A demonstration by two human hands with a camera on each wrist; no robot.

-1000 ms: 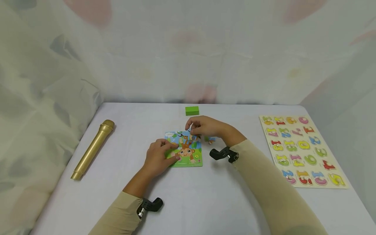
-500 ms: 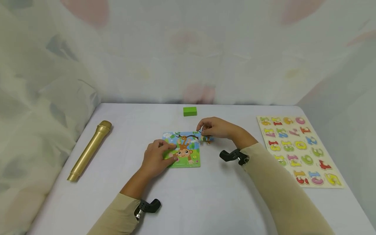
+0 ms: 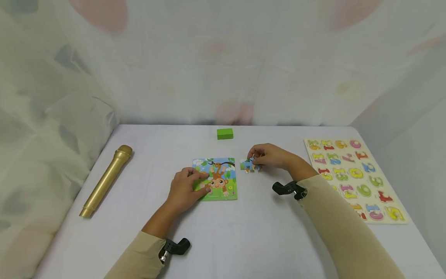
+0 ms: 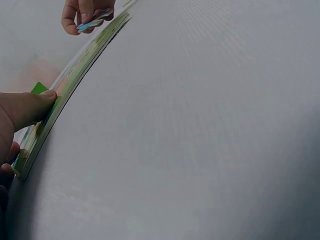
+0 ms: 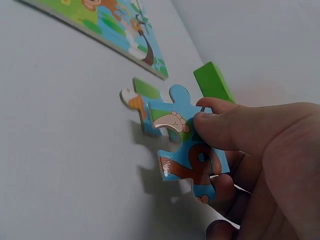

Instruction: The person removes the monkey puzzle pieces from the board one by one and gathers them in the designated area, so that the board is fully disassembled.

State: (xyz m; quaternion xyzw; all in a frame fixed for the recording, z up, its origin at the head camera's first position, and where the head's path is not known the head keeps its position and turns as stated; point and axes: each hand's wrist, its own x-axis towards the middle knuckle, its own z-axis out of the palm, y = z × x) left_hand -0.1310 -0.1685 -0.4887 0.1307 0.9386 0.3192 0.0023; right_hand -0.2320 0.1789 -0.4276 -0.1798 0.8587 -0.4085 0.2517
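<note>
A square monkey picture puzzle (image 3: 223, 190) lies on the white table in the head view. My left hand (image 3: 182, 190) rests at its left side, thumb and a finger on its surface; in the left wrist view the thumb (image 4: 40, 105) presses the top. My right hand (image 3: 273, 157) pinches a blue jigsaw piece (image 5: 187, 150) with a brown curl and a foot printed on it. Just behind it in the right wrist view is a second jigsaw piece (image 5: 145, 90), green and blue. From that angle the held piece partly hides the second one.
A green block (image 3: 225, 134) sits beyond the puzzle. At the left lies a gold microphone (image 3: 106, 180). To the right, a number board (image 3: 348, 164) with colourful numerals lies partly behind the right sleeve (image 3: 345, 224). White cloth walls (image 3: 188, 85) rise behind the table.
My right hand has moved right, off the puzzle's upper right corner, carrying the pinched jigsaw piece over the loose one. The puzzle's corner is now uncovered. My left hand stays on the puzzle.
</note>
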